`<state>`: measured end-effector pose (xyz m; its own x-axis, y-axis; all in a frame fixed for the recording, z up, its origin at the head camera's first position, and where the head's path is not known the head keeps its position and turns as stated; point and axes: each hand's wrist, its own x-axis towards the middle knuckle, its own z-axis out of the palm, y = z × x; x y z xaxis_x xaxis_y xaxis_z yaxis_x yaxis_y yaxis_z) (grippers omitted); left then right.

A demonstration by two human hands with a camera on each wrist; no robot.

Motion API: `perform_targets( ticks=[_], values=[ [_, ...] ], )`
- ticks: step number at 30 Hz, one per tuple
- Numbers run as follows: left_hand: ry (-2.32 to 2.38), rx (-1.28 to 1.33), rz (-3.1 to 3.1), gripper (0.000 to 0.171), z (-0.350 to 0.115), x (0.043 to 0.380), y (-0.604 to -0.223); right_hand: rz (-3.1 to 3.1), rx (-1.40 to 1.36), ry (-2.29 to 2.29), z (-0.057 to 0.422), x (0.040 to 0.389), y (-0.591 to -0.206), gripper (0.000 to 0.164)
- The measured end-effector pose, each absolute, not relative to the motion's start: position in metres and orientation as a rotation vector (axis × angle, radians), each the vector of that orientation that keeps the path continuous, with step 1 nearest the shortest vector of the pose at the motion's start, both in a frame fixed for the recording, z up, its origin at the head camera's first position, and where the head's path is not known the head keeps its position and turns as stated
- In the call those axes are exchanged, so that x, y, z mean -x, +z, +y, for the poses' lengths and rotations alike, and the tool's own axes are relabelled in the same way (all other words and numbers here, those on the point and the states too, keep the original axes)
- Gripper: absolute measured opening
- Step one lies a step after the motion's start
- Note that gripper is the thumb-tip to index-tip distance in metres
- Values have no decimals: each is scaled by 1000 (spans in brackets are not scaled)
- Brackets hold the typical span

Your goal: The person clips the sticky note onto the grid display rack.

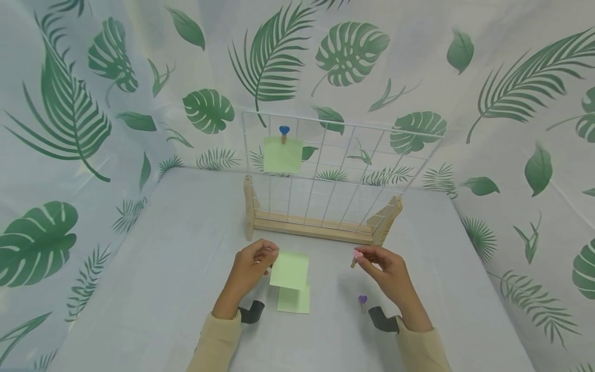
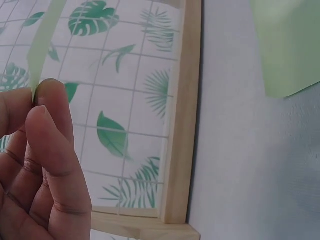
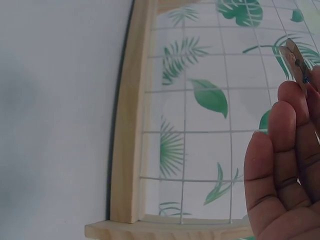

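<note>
Between thumb and fingertips my left hand (image 1: 254,262) pinches a light green paper note (image 1: 289,269) by its left edge; the left wrist view shows it nearly edge-on. Below it on the table lies another green note (image 1: 294,305), partly covered. My right hand (image 1: 386,266) pinches a small wooden clothespin (image 3: 296,62) topped with a pink heart (image 1: 357,254). A second clothespin with a purple heart (image 1: 362,299) lies near the right wrist. Behind both hands stands a white wire grid (image 1: 332,170), where a blue-heart clothespin (image 1: 284,132) holds a green note (image 1: 282,156) near the upper left.
The grid stands in a wooden base (image 1: 311,230) with a wooden upright at each end. A white cloth (image 1: 153,268) covers the table. Leaf-printed curtains (image 1: 288,62) enclose the back and both sides. A dark curved piece (image 1: 253,312) sticks out at each wrist.
</note>
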<state>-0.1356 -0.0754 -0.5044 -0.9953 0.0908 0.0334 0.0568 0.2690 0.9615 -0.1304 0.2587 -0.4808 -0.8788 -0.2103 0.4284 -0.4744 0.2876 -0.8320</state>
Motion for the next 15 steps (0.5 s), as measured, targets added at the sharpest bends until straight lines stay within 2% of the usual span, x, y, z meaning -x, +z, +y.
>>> perform_targets(
  ticks=[15],
  values=[
    [1883, -250, 2517, 8, -74, 142, -496, -2319, -663, 1620, 247, 138, -470, 21]
  ],
)
